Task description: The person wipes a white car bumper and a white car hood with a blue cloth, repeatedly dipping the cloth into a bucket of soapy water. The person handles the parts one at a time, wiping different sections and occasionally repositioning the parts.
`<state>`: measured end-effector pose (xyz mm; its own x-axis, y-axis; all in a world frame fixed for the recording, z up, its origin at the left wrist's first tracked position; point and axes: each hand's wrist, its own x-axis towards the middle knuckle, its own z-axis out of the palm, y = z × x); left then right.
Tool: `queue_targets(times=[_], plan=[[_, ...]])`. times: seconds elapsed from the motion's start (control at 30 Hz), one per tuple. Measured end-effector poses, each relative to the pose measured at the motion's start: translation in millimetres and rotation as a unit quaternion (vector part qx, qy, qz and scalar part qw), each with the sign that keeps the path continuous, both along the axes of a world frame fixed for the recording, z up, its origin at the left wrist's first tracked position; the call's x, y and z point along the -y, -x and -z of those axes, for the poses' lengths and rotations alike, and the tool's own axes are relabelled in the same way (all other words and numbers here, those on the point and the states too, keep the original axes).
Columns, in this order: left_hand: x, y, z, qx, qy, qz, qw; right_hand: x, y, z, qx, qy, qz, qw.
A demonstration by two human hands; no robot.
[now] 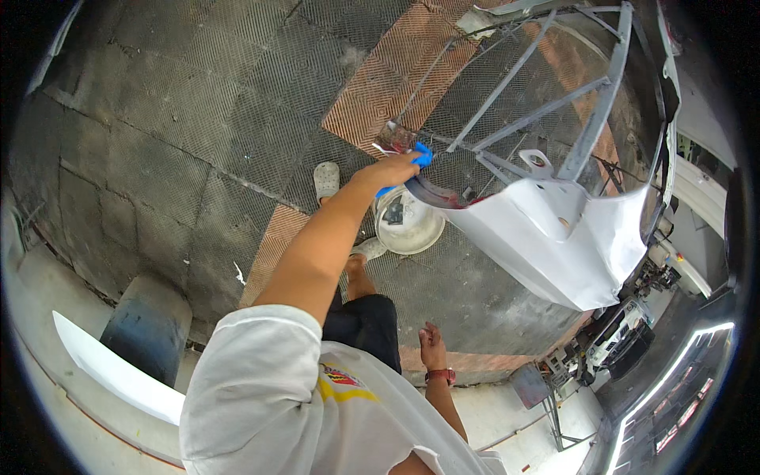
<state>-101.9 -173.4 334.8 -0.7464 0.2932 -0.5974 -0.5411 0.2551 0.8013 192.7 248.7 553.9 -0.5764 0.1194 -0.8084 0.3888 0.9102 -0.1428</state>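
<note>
My left hand [392, 171] stretches far forward, its fingers closed round a blue cloth [424, 155]. It is at the edge of a white car fender [546, 229], by the dark curved lip; whether the cloth touches the lip, I cannot tell. The fender rests on a grey metal stand [530, 119]. Just below that hand a white bucket [431, 236] stands on the floor, with a dark piece inside. Lower down, my right hand [432, 347] hangs with nothing in it, fingers loosely bent and apart, a red watch on the wrist.
Ribbed dark and orange tiles [269, 103] cover the floor. My feet in light clogs [326, 180] stand beside the bucket. On the left are a dark drum [149, 328] and a long white panel [111, 368]. Car parts [625, 332] and a small metal stand [554, 412] are at the right.
</note>
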Motion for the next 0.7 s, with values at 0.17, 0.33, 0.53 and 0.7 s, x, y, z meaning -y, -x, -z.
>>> queue_targets(times=[0.17, 0.33, 0.53, 0.7], plan=[[16, -31, -72, -0.081, 0.020, -0.003, 0.997, 21, 8, -9, -0.021, 0.018, 0.024, 0.999], [34, -34, -193, -0.077, 0.003, -0.021, 0.997, 16, 11, 0, -0.057, 0.025, 0.027, 0.998], [55, -43, -291, -0.067, -0.002, -0.142, 0.988, 1, -1, 3, -0.112, 0.084, 0.079, 0.987], [67, -29, -332, -0.096, -0.141, -0.253, 0.952, -23, -43, 9, -0.173, 0.094, 0.095, 0.976]])
